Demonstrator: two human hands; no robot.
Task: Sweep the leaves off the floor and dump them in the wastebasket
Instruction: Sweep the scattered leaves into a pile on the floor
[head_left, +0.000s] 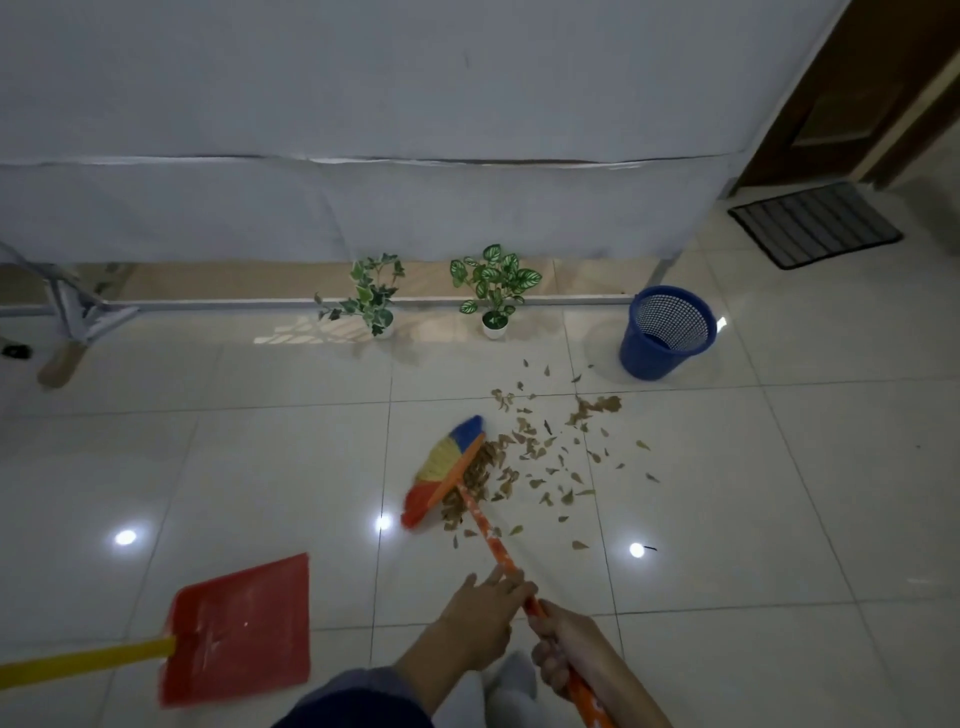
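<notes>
Dry brown leaves (540, 452) lie scattered on the tiled floor, thickest beside the broom head (441, 473), which has blue, yellow and red bristles and rests on the floor at the pile's left edge. The orange broom handle (491, 540) runs down toward me. My left hand (480, 613) grips the handle higher up; my right hand (563, 649) grips it lower, near the bottom edge. A blue mesh wastebasket (665, 332) stands upright beyond the leaves, to the right. A red dustpan (239, 629) with a yellow handle lies flat at lower left, untouched.
Two small potted plants (374, 299) (493, 288) stand by a white cloth-draped frame (363, 208) along the back. A metal stand leg (78, 322) is at far left. A dark doormat (815, 223) and a brown door are at upper right.
</notes>
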